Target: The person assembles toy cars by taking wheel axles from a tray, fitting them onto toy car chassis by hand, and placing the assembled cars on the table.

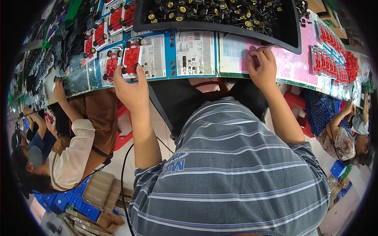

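Observation:
My left hand (132, 89) grips the near end of a toy car (132, 54) between thumb and fingers. The car lies wheels up on the table, with a red underside, white body edge and black wheels with yellow hubs. Just left of it lies another such upturned toy car (112, 65). My right hand (263, 67) is at the table's near side, below the black bin. Its thumb and index finger curl together in a pinch; anything between their tips is too small to make out.
A black bin (220, 28) full of wheel-and-axle pieces (236, 13) stands ahead. More upturned red cars (116, 19) lie at the back left, beside dark car parts (63, 39). Red and white parts (328, 63) line the right. Co-workers sit on both sides, one in a cream sleeve (80, 149).

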Demonstrator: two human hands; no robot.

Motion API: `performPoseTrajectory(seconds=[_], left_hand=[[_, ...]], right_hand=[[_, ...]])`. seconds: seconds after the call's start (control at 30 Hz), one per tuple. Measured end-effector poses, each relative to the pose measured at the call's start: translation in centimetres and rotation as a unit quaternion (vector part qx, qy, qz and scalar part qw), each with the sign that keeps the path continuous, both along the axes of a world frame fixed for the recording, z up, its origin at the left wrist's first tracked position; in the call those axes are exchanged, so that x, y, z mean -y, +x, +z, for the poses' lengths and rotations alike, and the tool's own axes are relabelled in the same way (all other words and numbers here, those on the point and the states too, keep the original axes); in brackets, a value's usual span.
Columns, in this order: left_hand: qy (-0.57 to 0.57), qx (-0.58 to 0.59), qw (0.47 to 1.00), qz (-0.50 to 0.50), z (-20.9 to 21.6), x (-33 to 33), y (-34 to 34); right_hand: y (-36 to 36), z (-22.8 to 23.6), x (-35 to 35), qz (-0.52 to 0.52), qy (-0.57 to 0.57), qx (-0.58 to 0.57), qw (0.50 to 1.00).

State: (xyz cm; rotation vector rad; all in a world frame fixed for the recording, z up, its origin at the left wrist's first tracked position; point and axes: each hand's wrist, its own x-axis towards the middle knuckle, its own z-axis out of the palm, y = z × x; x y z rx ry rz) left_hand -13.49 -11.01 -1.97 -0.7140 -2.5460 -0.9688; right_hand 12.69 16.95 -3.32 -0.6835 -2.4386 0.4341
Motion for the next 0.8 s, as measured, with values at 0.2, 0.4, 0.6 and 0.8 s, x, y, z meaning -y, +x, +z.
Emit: performPoseTrajectory(seconds=[0.2,0.4,0.6,0.8], left_hand=[[0.048,0.047,0.998,-0.008,0.4,-0.05,0.03],[-0.014,0.01,1.0,-0.021,0.21,0.15,-0.35],[0.011,0.012,0.999,-0.047,0.01,0.38,-0.76],[0.023,0.054,0.997,-0.048,-0.09,0.41,-0.64]], right_hand=[[-0.01,-0.07,-0.15,0.006,0.008,0.0,1.0],[0.0,-0.13,-0.14,0.002,0.009,0.002,1.0],[0.05,-0.31,-0.08,-0.007,-0.001,0.004,1.0],[0.04,-0.32,-0.12,-0.004,0.002,0.001,1.0]])
